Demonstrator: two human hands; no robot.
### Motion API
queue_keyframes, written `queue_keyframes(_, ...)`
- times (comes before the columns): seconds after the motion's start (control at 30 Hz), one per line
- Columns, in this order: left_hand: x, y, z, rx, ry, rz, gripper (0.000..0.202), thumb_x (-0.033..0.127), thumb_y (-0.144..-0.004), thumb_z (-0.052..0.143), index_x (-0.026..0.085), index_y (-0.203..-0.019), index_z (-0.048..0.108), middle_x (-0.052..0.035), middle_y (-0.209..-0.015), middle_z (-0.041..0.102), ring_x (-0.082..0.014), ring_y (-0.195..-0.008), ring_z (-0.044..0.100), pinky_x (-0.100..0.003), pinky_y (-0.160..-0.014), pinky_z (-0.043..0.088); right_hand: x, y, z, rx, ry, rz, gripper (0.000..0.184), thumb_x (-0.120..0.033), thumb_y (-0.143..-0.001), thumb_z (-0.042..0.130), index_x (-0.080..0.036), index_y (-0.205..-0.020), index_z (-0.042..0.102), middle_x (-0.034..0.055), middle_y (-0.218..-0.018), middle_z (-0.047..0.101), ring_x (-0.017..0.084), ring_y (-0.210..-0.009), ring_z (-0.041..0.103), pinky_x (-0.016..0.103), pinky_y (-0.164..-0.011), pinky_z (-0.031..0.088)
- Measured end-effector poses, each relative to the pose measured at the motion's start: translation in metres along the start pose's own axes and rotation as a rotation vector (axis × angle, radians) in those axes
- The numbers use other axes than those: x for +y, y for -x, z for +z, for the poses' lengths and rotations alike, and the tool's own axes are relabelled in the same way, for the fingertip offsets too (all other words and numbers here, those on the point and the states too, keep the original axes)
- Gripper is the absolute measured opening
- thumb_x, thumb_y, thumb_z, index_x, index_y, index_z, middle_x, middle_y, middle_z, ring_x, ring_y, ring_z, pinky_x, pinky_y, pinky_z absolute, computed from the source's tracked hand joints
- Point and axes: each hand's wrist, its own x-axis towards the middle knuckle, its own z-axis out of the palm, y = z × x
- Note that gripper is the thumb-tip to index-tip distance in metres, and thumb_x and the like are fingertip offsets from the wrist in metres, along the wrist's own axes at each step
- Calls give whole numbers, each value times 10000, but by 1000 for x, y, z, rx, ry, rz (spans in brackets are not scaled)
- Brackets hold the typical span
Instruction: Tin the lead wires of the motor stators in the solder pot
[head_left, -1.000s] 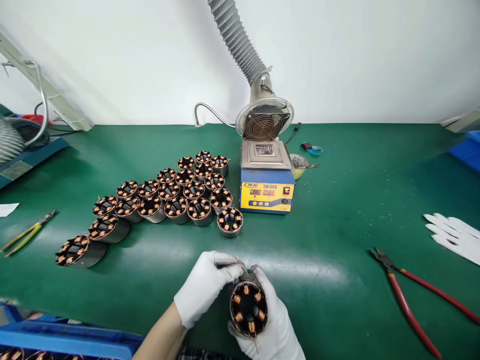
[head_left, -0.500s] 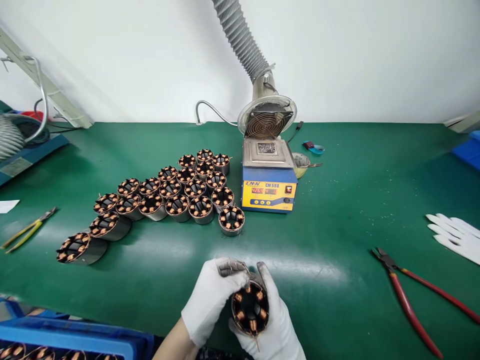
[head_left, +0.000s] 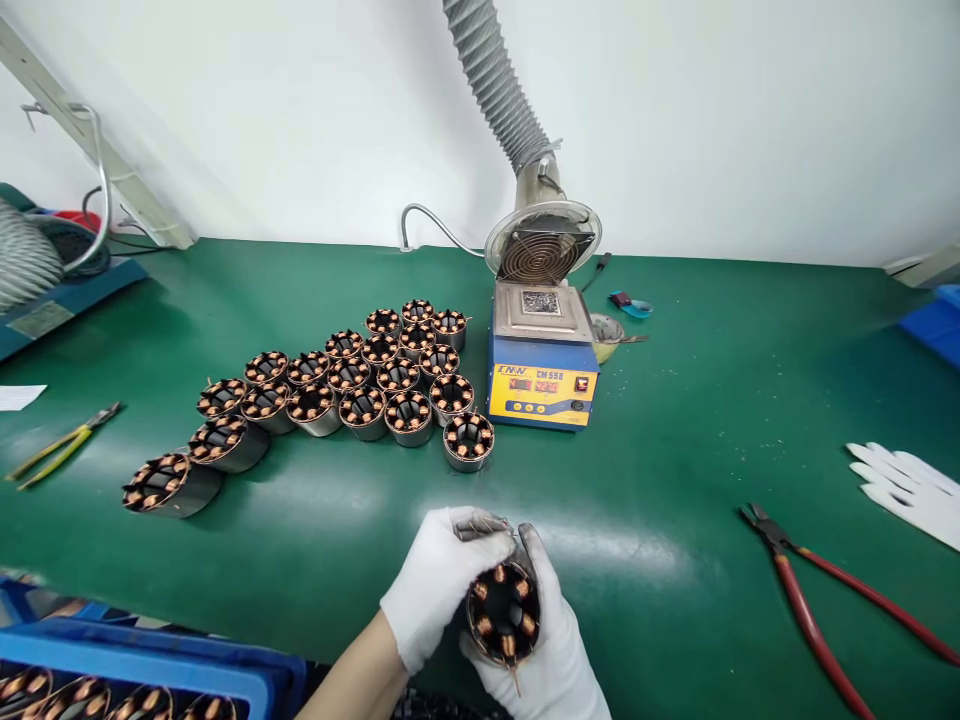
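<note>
A motor stator (head_left: 503, 640) with copper coils around a dark ring is tilted with its open face toward me. My right hand (head_left: 559, 645), in a white glove with darkened fingertips, wraps around its right side and underside. At the stator's far rim, my gloved left hand (head_left: 442, 572) has its fingers closed in a pinch on thin copper wire (head_left: 491, 527). The wire's exact hold is partly hidden by the fingers. Another short wire end sticks out from the near rim. Beyond my hands a single stator (head_left: 469, 442) stands upright on the green bench.
Several stators (head_left: 349, 374) stand grouped left of a blue and yellow solder pot (head_left: 540, 370) beneath an extractor hood (head_left: 544, 245). Red-handled cutters (head_left: 814, 620) and a white glove (head_left: 907, 490) lie right, yellow-handled pliers (head_left: 66, 447) left. A blue crate (head_left: 150, 665) holds more stators.
The camera view has shifted slightly, so the bench things sit a little differently. My left hand has moved slightly right along the rim, still pinching; the right hand keeps its hold.
</note>
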Motion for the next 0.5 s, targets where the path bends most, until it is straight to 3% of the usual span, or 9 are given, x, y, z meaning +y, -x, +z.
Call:
queue_keyframes(0.1, 0, -6, -7, 49, 92, 33, 246, 260, -467, 810, 109, -577, 650, -29, -556, 639, -142, -551, 569, -275, -597, 462, 2, 1, 1, 37, 23, 4, 910, -249, -660, 612, -87, -1408, 119, 185, -1183, 586, 303, -1055, 595, 362, -882, 507)
queue_keyframes(0.23, 1, -8, -24, 193, 241, 202, 359, 439, -527, 804, 195, -737, 645, 19, -715, 687, -145, -771, 630, -275, -834, 453, 2, 2, -1, 13, 80, 30, 920, -306, -635, 648, -74, -1394, 182, 170, -1090, 624, 309, -997, 617, 365, -864, 510)
queue_keyframes(0.3, 3, -5, -28, 128, 172, 158, 378, 386, -531, 814, 191, -818, 662, -18, -821, 717, -169, -867, 632, -279, -868, 438, 2, 2, -3, 13, 88, 17, 913, -308, -631, 650, -78, -1390, 197, 162, -1076, 627, 305, -990, 618, 358, -856, 512)
queue_keyframes(0.4, 5, 1, -23, 6, -18, 20, 293, 296, -518, 784, 143, -746, 686, -59, -755, 713, -186, -759, 629, -280, -741, 471, 2, 2, -3, 23, 87, -1, 915, -310, -634, 651, -91, -1392, 187, 153, -1070, 633, 299, -976, 624, 342, -833, 521)
queue_keyframes(0.5, 5, 3, -12, 87, -85, 32, 180, 279, -472, 730, 146, -524, 621, 4, -532, 611, -127, -544, 535, -250, -577, 442, 7, 1, -1, 7, 81, -4, 938, -295, -624, 657, -113, -1401, 163, 135, -1041, 648, 282, -922, 646, 324, -793, 537)
